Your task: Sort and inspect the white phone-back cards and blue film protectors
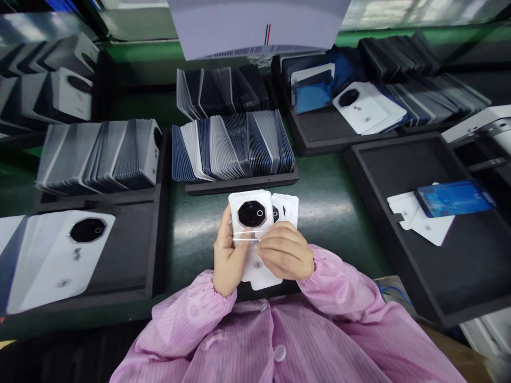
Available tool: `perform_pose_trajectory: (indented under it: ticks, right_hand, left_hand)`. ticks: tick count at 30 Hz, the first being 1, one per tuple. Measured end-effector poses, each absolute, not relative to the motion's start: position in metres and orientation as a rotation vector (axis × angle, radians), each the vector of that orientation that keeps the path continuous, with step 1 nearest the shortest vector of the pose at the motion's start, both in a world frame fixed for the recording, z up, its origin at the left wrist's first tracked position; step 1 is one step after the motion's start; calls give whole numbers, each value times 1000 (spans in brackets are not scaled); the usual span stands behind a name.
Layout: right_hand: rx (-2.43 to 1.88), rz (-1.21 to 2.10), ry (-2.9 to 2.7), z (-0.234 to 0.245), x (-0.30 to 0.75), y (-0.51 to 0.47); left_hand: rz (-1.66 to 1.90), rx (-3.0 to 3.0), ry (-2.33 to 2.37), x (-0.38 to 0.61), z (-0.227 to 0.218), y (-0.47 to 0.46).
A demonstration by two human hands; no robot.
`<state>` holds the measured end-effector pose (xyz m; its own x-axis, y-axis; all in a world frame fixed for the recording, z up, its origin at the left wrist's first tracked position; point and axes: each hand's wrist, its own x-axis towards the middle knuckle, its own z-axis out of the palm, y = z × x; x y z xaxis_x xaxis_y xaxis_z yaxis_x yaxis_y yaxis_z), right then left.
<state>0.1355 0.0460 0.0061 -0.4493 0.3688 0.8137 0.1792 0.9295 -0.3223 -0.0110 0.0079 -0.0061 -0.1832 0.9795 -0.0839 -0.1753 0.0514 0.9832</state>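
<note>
While lots of white phone backs (99, 154) stand packed in the trays on the left, the left hand (225, 255) holds a small stack of white backs (253, 218) over the green table (331, 213), and the right hand (285, 250) pinches a thin strip at the front one. To the right, a black tray (459, 266) has only one white back with a blue film (453, 198) on it, so most of the work looks not yet done.

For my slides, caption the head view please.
Both hands, left and right, hold white phone backs over a green bench.
</note>
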Motion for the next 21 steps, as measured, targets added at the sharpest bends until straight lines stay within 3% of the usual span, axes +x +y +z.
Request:
perform_pose_trajectory:
  ticks: [10,14,21]
  right_hand:
    - [-496,201,-2040,5,136,44]
    - [-845,171,-1950,2,138,46]
    - [-1191,686,-1948,5,153,63]
  left_hand:
    - [1371,948,1275,-10,-3,7]
    - [1331,866,1257,-7,-4,6]
    - [1166,665,1103,-1,-3,5]
